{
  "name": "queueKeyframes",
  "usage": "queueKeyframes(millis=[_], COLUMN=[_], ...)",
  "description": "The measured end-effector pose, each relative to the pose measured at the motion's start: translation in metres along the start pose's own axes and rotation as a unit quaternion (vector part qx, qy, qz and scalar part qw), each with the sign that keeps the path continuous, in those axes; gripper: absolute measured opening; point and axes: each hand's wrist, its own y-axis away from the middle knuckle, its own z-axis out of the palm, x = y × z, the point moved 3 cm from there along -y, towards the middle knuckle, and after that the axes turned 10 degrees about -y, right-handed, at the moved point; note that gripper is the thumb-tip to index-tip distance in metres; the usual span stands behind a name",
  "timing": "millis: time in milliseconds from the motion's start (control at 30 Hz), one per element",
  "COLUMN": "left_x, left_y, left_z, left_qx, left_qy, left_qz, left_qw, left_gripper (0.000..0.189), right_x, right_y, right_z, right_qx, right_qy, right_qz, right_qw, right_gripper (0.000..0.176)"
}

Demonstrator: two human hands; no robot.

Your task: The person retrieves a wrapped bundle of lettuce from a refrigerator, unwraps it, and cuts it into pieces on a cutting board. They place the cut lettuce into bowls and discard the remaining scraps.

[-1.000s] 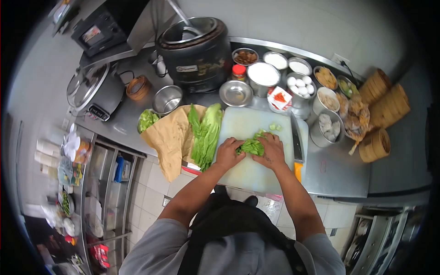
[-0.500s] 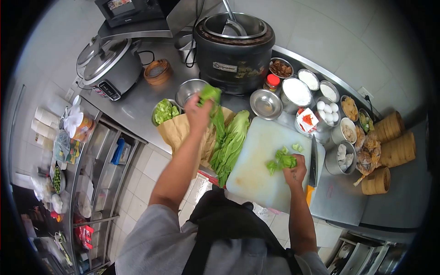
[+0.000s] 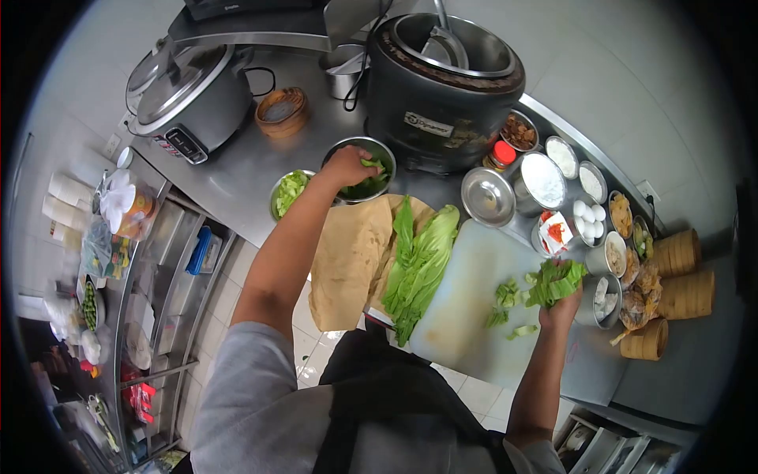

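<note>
My left hand (image 3: pixel 351 167) reaches into a metal bowl (image 3: pixel 381 144), its fingers curled around green lettuce pieces (image 3: pixel 371 182) there. At the right edge of the white cutting board (image 3: pixel 450 328), my right hand (image 3: pixel 560 310) grips a bunch of cut lettuce (image 3: pixel 554 282), held up off the surface. More chopped lettuce bits (image 3: pixel 505 295) lie on the board beside it. Whole lettuce leaves (image 3: pixel 422 268) rest between the board and a brown paper bag (image 3: pixel 343 265). A smaller bowl of lettuce (image 3: pixel 292 192) stands left of my left forearm.
A large black warmer pot (image 3: pixel 442 103) with a ladle stands behind the bowls. An empty metal bowl (image 3: pixel 487 197) sits behind the board. Along the right are ingredient containers, eggs (image 3: pixel 588 220) and bamboo steamers (image 3: pixel 683 292). A rice cooker (image 3: pixel 189 107) stands at the left.
My left hand has gone down into the metal bowl with its lettuce. My right hand has lifted a bunch of cut lettuce from the board and moved right, over where the knife lay.
</note>
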Motion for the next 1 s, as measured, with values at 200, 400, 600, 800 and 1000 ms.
queueKeyframes(millis=[200,400,600,800,1000], left_x=[0.000,-0.050,-0.039,-0.040,-0.019], left_y=[0.039,0.055,0.055,0.062,0.123], left_z=[-0.043,-0.012,0.005,0.014,-0.008], left_qx=[0.196,0.292,0.279,0.309,0.303], left_qy=[0.163,0.386,0.403,0.296,0.274], left_qz=[-0.023,-0.069,-0.040,0.058,0.079], left_qw=[0.967,0.872,0.871,0.902,0.909], left_gripper=[0.046,0.043,0.038,0.019,0.010], right_x=[0.029,0.100,0.187,0.150,0.096], right_y=[-0.043,-0.068,-0.057,-0.027,-0.020], right_z=[0.163,0.332,0.355,0.311,0.058], right_qx=[-0.081,-0.116,-0.290,-0.293,0.043], right_qy=[-0.182,-0.019,0.470,0.319,0.513], right_qz=[0.087,0.082,0.010,-0.151,-0.199], right_qw=[0.976,0.990,0.834,0.889,0.834], right_gripper=[0.026,0.034,0.069,0.033,0.032])
